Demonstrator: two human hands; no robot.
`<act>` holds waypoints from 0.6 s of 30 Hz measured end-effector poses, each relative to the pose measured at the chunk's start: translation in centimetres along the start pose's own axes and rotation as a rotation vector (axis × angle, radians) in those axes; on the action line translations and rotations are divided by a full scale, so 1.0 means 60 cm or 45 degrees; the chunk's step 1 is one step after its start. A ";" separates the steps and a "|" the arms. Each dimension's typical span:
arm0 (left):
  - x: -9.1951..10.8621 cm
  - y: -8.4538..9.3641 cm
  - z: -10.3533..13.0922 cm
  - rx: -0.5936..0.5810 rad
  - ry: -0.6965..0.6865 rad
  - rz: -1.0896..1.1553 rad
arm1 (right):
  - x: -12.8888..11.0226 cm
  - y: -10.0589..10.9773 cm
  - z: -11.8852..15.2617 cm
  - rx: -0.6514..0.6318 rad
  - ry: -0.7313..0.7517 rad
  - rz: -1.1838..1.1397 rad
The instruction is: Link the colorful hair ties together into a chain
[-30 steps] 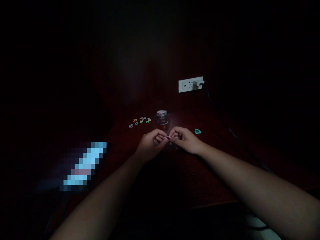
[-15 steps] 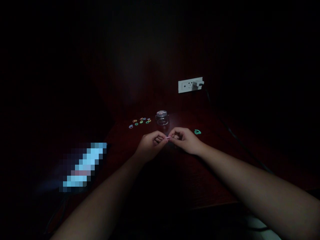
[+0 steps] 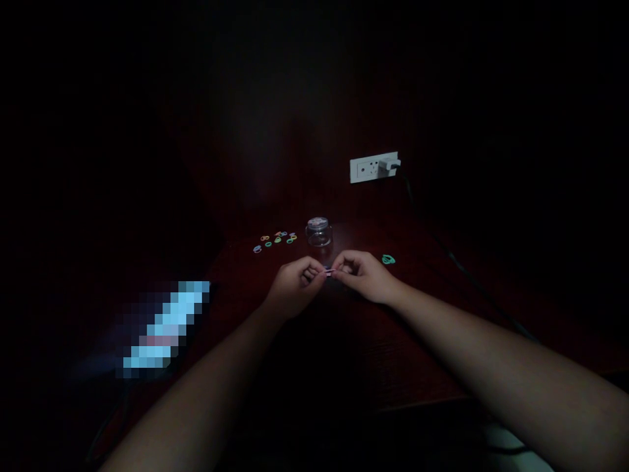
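Pinching pink band | left hand, right hand: fingers nearly closed

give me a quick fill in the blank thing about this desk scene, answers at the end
The left hand and the right hand pinch the same small ____ item.
The colourful loops lie to the ____ of the jar.
The separate loops nearest the right hand are coloured ____.
The plug sits toward the ____ end of the socket panel.

Missing words: pink; left; green; right
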State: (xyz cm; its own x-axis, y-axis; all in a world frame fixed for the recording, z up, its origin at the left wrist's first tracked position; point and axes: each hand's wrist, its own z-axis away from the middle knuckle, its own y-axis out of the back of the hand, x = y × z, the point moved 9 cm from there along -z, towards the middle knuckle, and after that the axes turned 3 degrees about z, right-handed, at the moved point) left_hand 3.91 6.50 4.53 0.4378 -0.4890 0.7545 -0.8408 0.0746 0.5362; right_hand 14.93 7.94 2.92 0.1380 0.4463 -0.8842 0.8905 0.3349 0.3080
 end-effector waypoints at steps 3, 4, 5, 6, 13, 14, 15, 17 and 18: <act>0.001 -0.001 0.001 -0.029 0.011 0.002 | -0.002 -0.002 0.001 -0.017 0.005 -0.005; 0.001 -0.002 0.001 -0.040 0.016 0.003 | -0.003 -0.002 0.001 -0.021 0.006 0.001; 0.002 -0.003 0.001 -0.051 0.020 0.008 | -0.003 -0.002 0.001 -0.025 0.007 0.007; 0.002 -0.003 0.001 -0.059 0.022 0.015 | -0.003 -0.002 0.001 -0.028 0.004 0.008; 0.004 -0.005 0.002 -0.075 0.039 0.051 | 0.004 -0.005 -0.002 -0.057 -0.033 -0.037; 0.003 -0.005 0.002 -0.073 0.044 0.052 | 0.005 -0.006 -0.002 -0.064 -0.040 -0.043; 0.002 -0.005 0.003 -0.071 0.047 0.050 | 0.006 -0.008 -0.002 -0.075 -0.047 -0.050; 0.001 -0.005 0.003 -0.068 0.050 0.045 | 0.008 -0.012 -0.001 -0.105 -0.065 -0.062; 0.000 -0.005 0.003 -0.068 0.051 0.045 | 0.009 -0.015 0.000 -0.124 -0.074 -0.068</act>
State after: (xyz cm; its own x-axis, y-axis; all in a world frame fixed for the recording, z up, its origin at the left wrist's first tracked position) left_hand 4.11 6.32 4.32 0.4214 -0.4505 0.7871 -0.8383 0.1376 0.5276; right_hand 14.21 7.90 2.17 0.1191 0.3777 -0.9182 0.8514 0.4370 0.2902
